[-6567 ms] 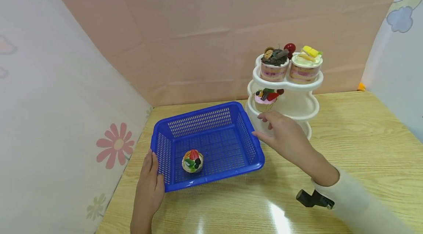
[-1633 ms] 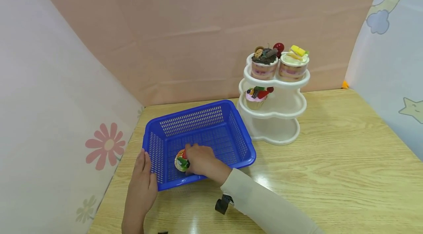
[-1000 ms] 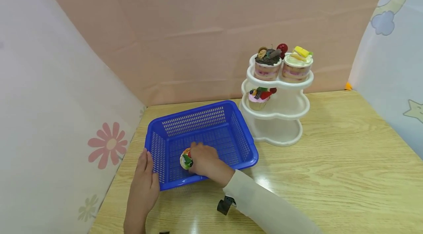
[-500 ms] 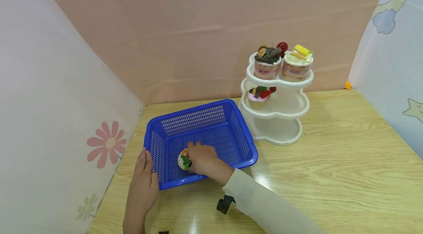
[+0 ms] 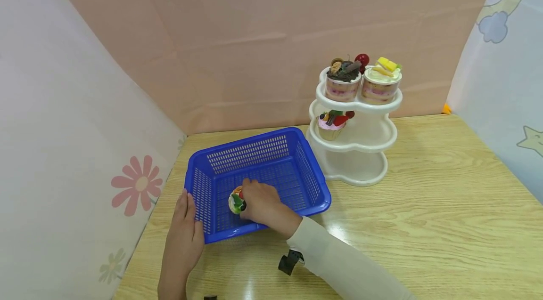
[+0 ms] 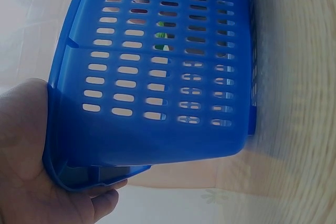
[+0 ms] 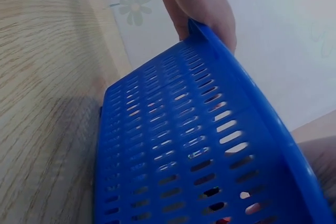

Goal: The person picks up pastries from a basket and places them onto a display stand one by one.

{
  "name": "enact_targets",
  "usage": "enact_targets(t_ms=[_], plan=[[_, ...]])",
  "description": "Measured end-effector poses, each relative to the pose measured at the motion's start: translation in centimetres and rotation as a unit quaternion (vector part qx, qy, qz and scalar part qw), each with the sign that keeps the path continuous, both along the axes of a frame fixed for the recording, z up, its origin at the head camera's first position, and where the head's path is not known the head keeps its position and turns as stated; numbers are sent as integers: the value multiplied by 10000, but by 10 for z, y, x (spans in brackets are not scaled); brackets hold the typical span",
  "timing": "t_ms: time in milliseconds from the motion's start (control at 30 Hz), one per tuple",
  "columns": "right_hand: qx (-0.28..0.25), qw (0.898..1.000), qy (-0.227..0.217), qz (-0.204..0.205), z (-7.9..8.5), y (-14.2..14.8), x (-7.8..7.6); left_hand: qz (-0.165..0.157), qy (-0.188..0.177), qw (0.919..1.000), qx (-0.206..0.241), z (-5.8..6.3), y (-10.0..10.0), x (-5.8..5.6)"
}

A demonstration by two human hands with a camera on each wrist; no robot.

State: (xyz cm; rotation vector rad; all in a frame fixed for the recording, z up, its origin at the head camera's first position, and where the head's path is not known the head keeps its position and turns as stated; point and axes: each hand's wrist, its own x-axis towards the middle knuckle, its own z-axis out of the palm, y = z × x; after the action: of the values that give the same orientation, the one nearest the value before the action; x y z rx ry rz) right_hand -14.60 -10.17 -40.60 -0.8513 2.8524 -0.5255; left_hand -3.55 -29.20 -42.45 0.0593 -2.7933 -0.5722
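A blue plastic basket (image 5: 282,175) with slotted walls sits on the table, slightly turned. My left hand (image 5: 181,236) holds its near left corner; in the left wrist view the rim lies against the palm (image 6: 23,150), with fingertips showing past the corner. Inside the basket, my right hand (image 5: 263,203) grips a small toy cupcake (image 5: 235,201) from its right side, thumb toward me and fingers on the far side. Green leaf, dark berry and a bit of red show on the cupcake's top; the hand hides its right part. The right wrist view mostly shows the basket's slotted wall (image 7: 163,145).
Behind the basket on the right stands a white three-tier stand (image 5: 356,144). Its top tier bears a chocolate-topped dessert cup (image 5: 342,85) and a yellow-topped one (image 5: 381,85); a pink-frosted cupcake (image 5: 330,128) sits on the middle tier. Fabric walls enclose the wooden table (image 5: 441,206).
My right hand has come from beside the stand into the basket and taken hold of the cupcake, which has shifted slightly within the last second. My left hand has stayed at the corner.
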Motion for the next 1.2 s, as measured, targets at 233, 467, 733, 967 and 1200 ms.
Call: enact_targets(t_ms=[233,467,733,967,1200], plan=[[-298,9995,-63,91,6,6,-2,82,-109,9999,-10,-1,0,-1],[-641,9978,-149,121,17,18,-1,23,-43,10000,-1,1,0,0],[-949,9953,-53,158,31,32,3,36,33,10000,41,0,-1,1],[-1268,9917,-191,36,42,44,7,-10,44,10000,59,0,-1,0],[-1568,9874,-211,6,49,60,9,2,62,9999,90,-2,-2,1]])
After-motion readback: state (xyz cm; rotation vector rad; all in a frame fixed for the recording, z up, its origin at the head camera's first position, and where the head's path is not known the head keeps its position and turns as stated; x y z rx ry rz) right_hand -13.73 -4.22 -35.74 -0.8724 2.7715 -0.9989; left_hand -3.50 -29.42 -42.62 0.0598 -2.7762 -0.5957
